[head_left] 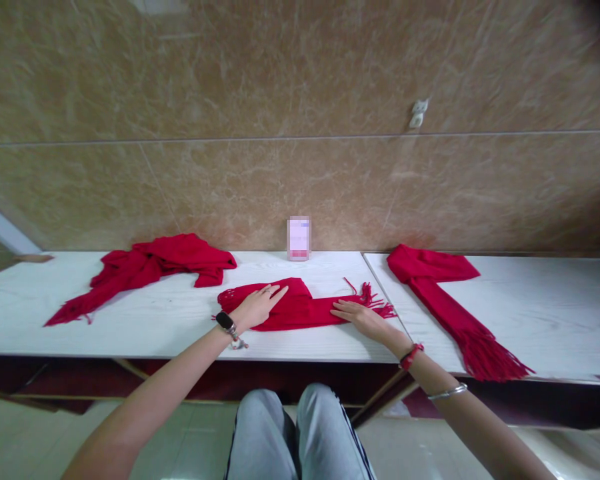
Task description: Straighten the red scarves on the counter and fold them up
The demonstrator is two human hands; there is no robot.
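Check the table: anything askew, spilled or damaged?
The far-left red scarf looks askew: it lies bunched and crumpled, whereas the middle scarf, under the left hand and right hand, lies mostly flat. No spill or damage shows.

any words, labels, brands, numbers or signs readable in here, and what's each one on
None can be read.
Phone: its lit screen is pixelated, so any text there is illegible.
Watch: its face looks dark and is too small to make out any figures.
Middle red scarf, left red scarf and right red scarf: no label or lettering visible.
White cat figure on the wall: no legible marking.
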